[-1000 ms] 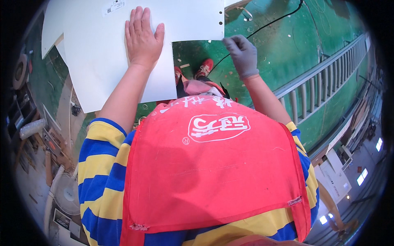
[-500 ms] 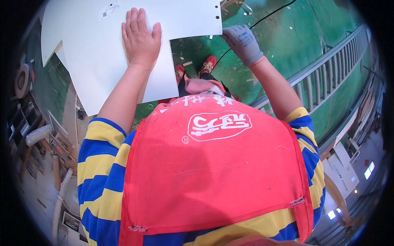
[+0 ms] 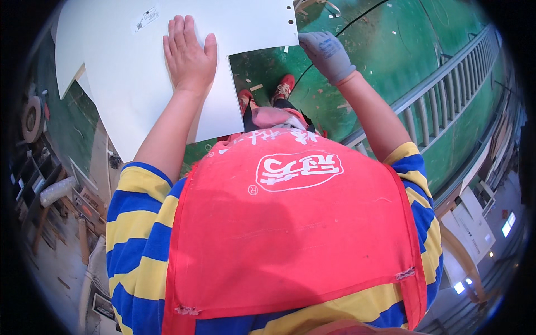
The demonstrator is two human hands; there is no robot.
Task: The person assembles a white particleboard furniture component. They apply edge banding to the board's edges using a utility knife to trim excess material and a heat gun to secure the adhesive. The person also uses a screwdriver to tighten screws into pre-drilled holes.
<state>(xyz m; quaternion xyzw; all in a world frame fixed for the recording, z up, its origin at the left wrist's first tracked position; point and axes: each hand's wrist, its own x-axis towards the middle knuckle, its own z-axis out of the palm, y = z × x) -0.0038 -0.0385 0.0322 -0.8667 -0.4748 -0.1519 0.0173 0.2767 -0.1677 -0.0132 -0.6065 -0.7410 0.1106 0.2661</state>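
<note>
A large white panel (image 3: 128,72) with a squared cut-out and small dark holes near its far right corner spans the upper left. On its face lies my bare left hand (image 3: 190,58), flat, fingers stretched out and thumb apart. A small printed label (image 3: 146,19) is stuck on the panel beyond those fingertips. My right hand (image 3: 328,56), in a grey glove, is at the panel's right edge just below the holes. Its fingers are curled in and pinch that edge; the fingertips are partly hidden.
A metal ladder (image 3: 446,100) lies at the right along the green floor (image 3: 385,61). A black cable (image 3: 363,19) crosses the floor, with small scraps about. At the left are a roll of tape (image 3: 32,119), a clear wrapped roll (image 3: 57,191) and wooden pieces. My red shoes (image 3: 285,86) stand below the cut-out.
The panel and both hands have shifted very slightly to the left in view. Both hands keep their places on the panel.
</note>
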